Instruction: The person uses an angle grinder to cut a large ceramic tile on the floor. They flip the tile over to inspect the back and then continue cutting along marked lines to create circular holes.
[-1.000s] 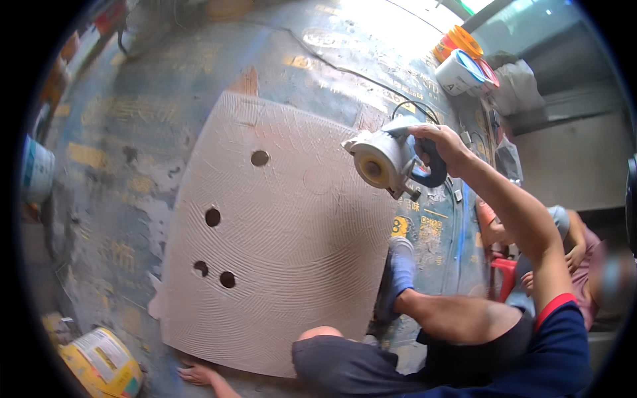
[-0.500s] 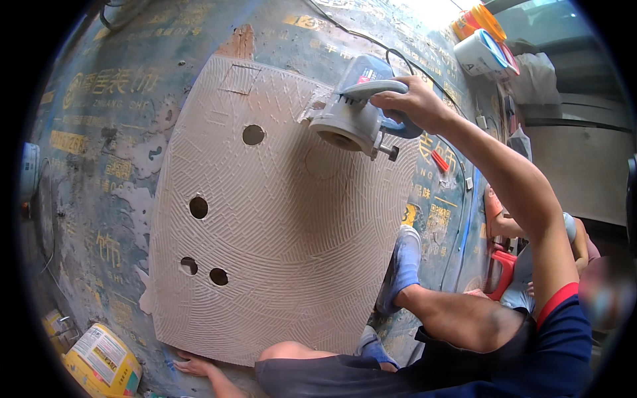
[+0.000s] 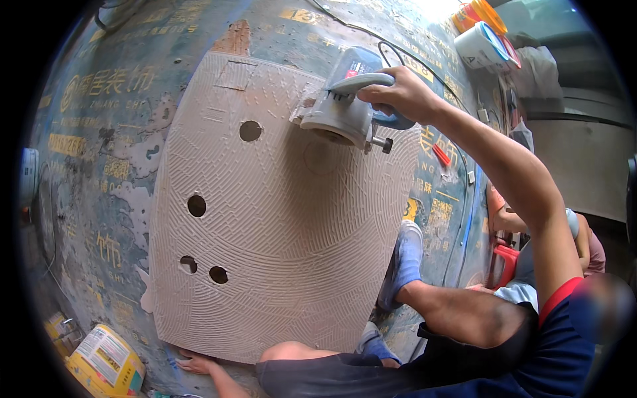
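Note:
My right hand [image 3: 408,96] is wrapped round the rear handle of a grey corded power cutter [image 3: 340,109]. The cutter is tilted above the upper right part of a large tile [image 3: 298,265]. I cannot tell whether its base touches the surface. A faint round outline shows in the tool's shadow. Ridged grooves cover the upward face of the tile, which has several round holes, one of them a hole [image 3: 250,131] left of the cutter. My left hand [image 3: 194,363] lies at the tile's near left corner with fingers stretched out.
A yellow bucket [image 3: 106,358] stands at the lower left. A black cord [image 3: 424,71] runs across the far floor. White [image 3: 479,48] and orange [image 3: 483,14] buckets are at the far right. Another person sits at the right by a red stool [image 3: 505,265]. A red tool [image 3: 440,154] lies beside the tile.
The cutter in my right hand has shifted a little to the left across the tile. My left hand keeps its place at the corner. The person at the right has shifted slightly.

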A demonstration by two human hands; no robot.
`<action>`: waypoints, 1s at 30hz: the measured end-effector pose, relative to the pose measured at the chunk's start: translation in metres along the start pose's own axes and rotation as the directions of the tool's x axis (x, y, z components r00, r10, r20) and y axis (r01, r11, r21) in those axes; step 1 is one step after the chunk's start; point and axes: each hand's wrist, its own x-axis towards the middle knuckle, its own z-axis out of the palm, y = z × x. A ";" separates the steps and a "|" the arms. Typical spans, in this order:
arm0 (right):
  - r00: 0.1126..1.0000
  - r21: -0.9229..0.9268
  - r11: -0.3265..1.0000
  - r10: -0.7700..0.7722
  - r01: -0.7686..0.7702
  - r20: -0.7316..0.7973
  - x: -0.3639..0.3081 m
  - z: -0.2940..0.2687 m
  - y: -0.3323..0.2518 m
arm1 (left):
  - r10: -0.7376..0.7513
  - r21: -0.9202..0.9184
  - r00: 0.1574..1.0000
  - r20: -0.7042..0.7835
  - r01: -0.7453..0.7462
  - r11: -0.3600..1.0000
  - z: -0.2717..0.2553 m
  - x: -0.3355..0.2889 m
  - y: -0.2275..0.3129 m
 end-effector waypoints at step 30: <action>0.979 0.197 0.968 0.178 -0.156 -0.099 -0.021 0.008 0.013 | 0.077 0.029 0.993 -0.092 -0.075 0.997 0.012 0.004 -0.012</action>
